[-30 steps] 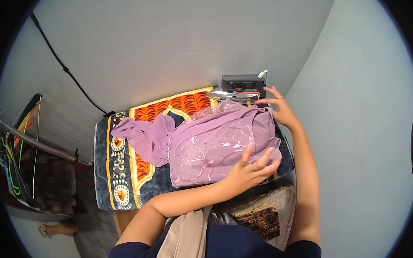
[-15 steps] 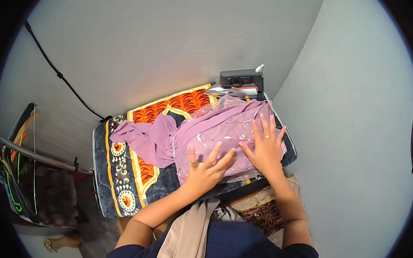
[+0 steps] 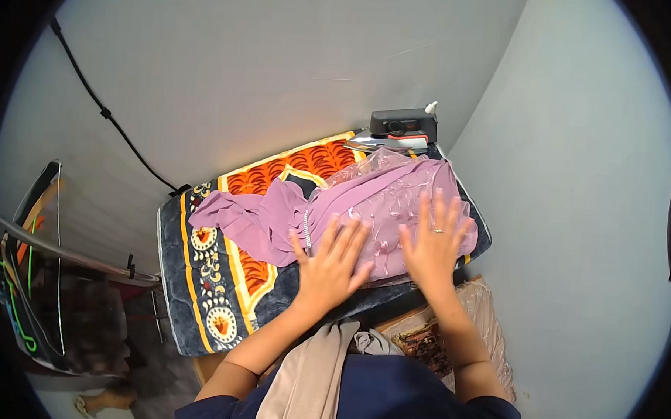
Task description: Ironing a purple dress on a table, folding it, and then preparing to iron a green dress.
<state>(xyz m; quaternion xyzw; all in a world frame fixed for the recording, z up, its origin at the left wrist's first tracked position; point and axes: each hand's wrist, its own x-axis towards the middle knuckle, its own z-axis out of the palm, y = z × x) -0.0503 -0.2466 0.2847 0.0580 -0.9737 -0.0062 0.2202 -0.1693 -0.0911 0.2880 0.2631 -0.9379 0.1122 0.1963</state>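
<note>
A mauve garment (image 3: pixel 261 218) with a sheer, embroidered section and a beaded band lies spread over a patterned, padded cloth (image 3: pixel 175 259). Flat on the garment near its beaded band rests my left hand (image 3: pixel 332 265), fingers spread. My right hand (image 3: pixel 434 246), with a ring on one finger, is stretched out over the sheer section towards the right, its fingertips a little blurred. Neither hand grips anything. Behind the garment, at the far right corner, a dark grey iron (image 3: pixel 401 127) sits with its pointed metal end towards the left.
Grey walls (image 3: pixel 573 181) close in at the back and right. Several hangers (image 3: pixel 34 258) hang from a metal rail (image 3: pixel 75 251) on the left. A black cable (image 3: pixel 106 113) runs down the back wall to the padded cloth. Folded fabric (image 3: pixel 487 318) lies below on the right.
My left hand has shifted left towards the beaded band and its fingers have straightened. My right hand stays over the sheer section. The garment's near edge looks drawn in, and the view has shifted slightly.
</note>
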